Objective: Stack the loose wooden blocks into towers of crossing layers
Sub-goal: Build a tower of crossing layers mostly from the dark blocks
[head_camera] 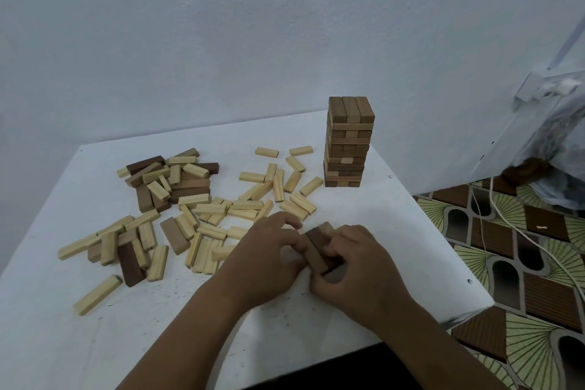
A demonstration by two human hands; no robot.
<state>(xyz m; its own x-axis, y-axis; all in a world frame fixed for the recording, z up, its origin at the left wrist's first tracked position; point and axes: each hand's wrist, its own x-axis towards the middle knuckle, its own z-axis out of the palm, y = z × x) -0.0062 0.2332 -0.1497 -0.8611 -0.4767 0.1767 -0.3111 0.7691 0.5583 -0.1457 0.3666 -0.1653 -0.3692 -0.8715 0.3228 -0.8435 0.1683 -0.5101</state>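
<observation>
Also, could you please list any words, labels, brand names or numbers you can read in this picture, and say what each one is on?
None: no readable text anywhere in the head view.
Stacked brown wooden block tower: plain faces.
Loose pale and dark wooden blocks: end marks too small to read.
White table: only specks.
Brown blocks held by left hand and right hand: no print.

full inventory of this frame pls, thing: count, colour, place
tower: one, brown, far right of table
loose blocks: dozens, mostly pale, some brown, spread over left and middle
held blocks: a few, brown, between both hands, near edge
table: one, white, against wall
cable: white, on patterned floor, right
plastic bag: one, clear, far right
left hand: grips held blocks
right hand: grips held blocks
</observation>
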